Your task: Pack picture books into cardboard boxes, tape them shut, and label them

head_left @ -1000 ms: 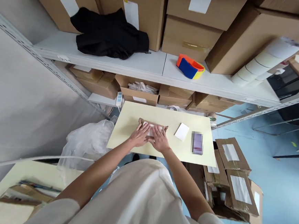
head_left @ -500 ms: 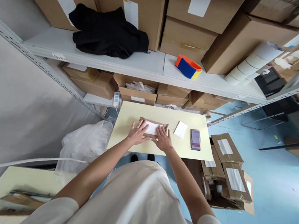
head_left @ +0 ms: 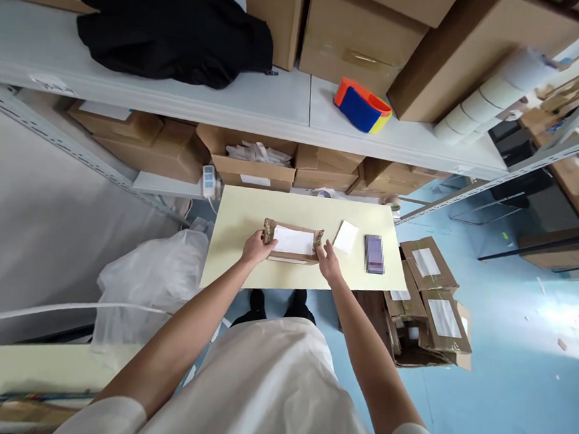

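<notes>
A small cardboard box (head_left: 292,255) with a white label (head_left: 292,239) on top is in the middle of the pale yellow table (head_left: 240,203); clear tape wraps its ends. My left hand (head_left: 258,247) grips the left end, thumb over the top edge. At the opposite end, my right hand (head_left: 328,260) holds the box's right side with bent fingers. To the right of that hand lie a white paper pad or card (head_left: 345,236) and a purple phone-sized item (head_left: 375,254), partly blurred.
Above the table's far edge runs a shelf (head_left: 287,113) with a black garment (head_left: 183,35), a coloured band (head_left: 362,108) and paper rolls (head_left: 494,96). Labelled cardboard boxes (head_left: 429,281) are piled on the floor at right. A clear plastic bag (head_left: 149,279) hangs at left.
My hands have gone from lying flat on the label to holding the box by its two ends. The view has shifted, bringing the shelf closer.
</notes>
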`<state>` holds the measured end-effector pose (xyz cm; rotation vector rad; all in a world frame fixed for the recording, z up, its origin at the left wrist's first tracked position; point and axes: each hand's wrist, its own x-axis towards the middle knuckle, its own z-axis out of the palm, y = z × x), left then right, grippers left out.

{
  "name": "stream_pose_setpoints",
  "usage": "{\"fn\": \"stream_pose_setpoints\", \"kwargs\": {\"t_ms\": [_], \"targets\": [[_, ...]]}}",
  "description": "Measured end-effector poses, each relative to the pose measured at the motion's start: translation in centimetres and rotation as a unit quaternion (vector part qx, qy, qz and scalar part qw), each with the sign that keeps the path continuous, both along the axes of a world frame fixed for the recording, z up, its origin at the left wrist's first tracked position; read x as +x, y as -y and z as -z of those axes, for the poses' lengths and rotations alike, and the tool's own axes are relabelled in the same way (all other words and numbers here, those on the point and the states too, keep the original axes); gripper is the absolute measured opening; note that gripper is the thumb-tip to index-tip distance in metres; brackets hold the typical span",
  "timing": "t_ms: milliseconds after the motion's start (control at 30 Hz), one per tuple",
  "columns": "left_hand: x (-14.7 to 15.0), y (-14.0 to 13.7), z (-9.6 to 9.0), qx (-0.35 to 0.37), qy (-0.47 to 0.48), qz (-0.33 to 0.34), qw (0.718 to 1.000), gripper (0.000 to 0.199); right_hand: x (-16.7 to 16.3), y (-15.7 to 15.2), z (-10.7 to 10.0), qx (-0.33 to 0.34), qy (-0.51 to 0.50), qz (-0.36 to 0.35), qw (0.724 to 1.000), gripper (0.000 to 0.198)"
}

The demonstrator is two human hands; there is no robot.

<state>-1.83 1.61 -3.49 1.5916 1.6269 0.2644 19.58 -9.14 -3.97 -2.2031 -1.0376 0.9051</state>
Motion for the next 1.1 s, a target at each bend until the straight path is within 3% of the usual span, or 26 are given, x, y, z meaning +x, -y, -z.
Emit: {"fn": "stream_pose_setpoints", "kwargs": {"t_ms": [67, 167, 267, 367, 500, 633, 800, 900, 967, 1033, 1100], "targets": [[0.2, 0.5, -0.2, 0.031, 0.012, 0.012, 0.999, 0.038, -0.4, -0.3, 0.3, 0.016, -0.023, 0.005, 1.000, 0.055], [0.1, 1.9, -0.7, 0.075, 0.031, 0.028, 0.996, 0.035, -0.5, 0.8, 0.2, 0.043, -0.046, 0.020, 0.998, 0.049], [1.3, 3.6, -1.9, 0.102, 0.057, 0.044, 0.992, 0.043, 1.0, 3.7, -1.0, 0.055, -0.090, 0.052, 0.993, 0.049], [4.9, 5.4, -3.9, 0.134, 0.051, 0.077, 0.987, 0.053, 4.0, 8.2, -3.2, 0.083, -0.109, 0.070, 0.988, 0.052], [12.8, 8.0, -6.3, 0.139, 0.045, 0.205, 0.968, 0.052, 9.4, 15.4, -5.8, 0.088, -0.028, 0.106, 0.990, 0.051], [22.8, 11.1, -7.1, 0.108, 0.054, 0.324, 0.938, 0.056, 14.7, 22.4, -6.8, 0.095, 0.048, 0.204, 0.973, 0.057], [37.2, 16.2, -7.1, 0.085, 0.099, 0.437, 0.890, 0.071, 20.9, 29.1, -6.9, 0.089, 0.143, 0.362, 0.917, 0.070], [44.8, 19.6, -8.1, 0.062, 0.159, 0.500, 0.849, 0.073, 24.0, 31.9, -7.5, 0.105, 0.188, 0.433, 0.875, 0.076], [48.1, 21.6, -9.0, 0.041, 0.220, 0.550, 0.805, 0.072, 25.1, 32.9, -7.9, 0.119, 0.214, 0.441, 0.863, 0.078], [49.4, 22.7, -9.6, 0.050, 0.258, 0.578, 0.772, 0.072, 25.4, 33.4, -8.0, 0.121, 0.239, 0.427, 0.864, 0.077], [48.9, 22.7, -9.5, 0.067, 0.270, 0.580, 0.765, 0.075, 24.8, 33.4, -7.6, 0.121, 0.239, 0.407, 0.873, 0.074]]}}
